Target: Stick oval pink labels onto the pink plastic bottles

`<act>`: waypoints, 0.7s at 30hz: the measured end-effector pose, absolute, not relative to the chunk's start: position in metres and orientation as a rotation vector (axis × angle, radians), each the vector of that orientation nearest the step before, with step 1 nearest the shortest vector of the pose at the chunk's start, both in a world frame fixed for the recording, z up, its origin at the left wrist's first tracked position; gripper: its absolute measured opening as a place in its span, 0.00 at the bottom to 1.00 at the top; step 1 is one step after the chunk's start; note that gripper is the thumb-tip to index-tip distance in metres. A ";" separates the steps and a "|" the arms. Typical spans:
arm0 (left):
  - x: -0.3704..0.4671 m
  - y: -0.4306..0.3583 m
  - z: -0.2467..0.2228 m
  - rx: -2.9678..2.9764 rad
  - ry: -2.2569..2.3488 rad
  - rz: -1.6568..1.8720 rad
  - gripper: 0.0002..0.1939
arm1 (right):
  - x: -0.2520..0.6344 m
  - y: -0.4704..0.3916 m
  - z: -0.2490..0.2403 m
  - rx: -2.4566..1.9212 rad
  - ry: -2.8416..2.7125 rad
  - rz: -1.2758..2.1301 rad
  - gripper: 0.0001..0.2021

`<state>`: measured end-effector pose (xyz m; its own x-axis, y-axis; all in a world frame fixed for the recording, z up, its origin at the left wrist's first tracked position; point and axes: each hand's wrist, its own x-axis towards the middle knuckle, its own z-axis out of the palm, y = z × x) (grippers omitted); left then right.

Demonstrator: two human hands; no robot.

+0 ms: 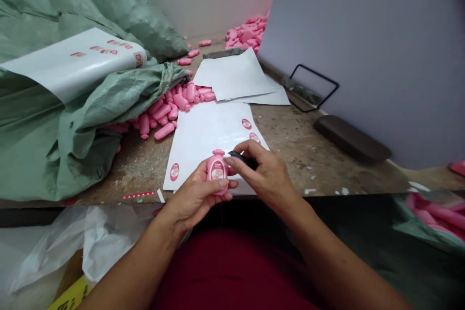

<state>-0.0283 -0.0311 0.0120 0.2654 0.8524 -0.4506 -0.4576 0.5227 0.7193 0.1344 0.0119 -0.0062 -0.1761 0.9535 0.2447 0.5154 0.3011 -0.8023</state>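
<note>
Pink bottle (210, 167), at lower centre of the head view, looks light and fairly stiff to me, probably smooth plastic that could slip but hardly break. I'd take it by its lower sides, clear of the label (218, 172). It has rounded shoulders, a flared top and an oval, white-edged label. The left hand (198, 193) curls closed around its lower body; the right hand (268, 174) pinches a black tool (245, 160), tip just beside the bottle's shoulder, contact unclear.
</note>
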 end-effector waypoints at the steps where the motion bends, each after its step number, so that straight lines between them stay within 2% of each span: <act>1: -0.029 -0.032 0.012 0.499 0.922 0.934 0.28 | 0.133 0.012 -0.006 -1.288 -1.809 0.810 0.11; 3: -0.030 -0.033 0.011 0.498 0.918 0.921 0.31 | 0.131 0.012 -0.007 -1.260 -1.780 0.921 0.12; 6: -0.036 -0.037 0.009 0.496 0.928 0.869 0.34 | 0.130 0.016 -0.011 -1.305 -1.677 0.903 0.12; 10: -0.065 -0.045 0.003 0.540 0.986 0.853 0.30 | 0.133 0.018 -0.021 -1.296 -1.635 0.885 0.14; 13: -0.106 -0.060 0.005 0.799 1.269 0.768 0.27 | 0.138 0.019 -0.029 -1.319 -1.618 0.894 0.16; 17: -0.163 -0.074 0.019 1.158 1.618 0.701 0.18 | 0.142 0.023 -0.036 -1.365 -1.620 0.895 0.19; 21: -0.182 -0.038 0.023 1.715 2.035 0.709 0.17 | 0.136 0.026 -0.036 -1.382 -1.721 0.872 0.21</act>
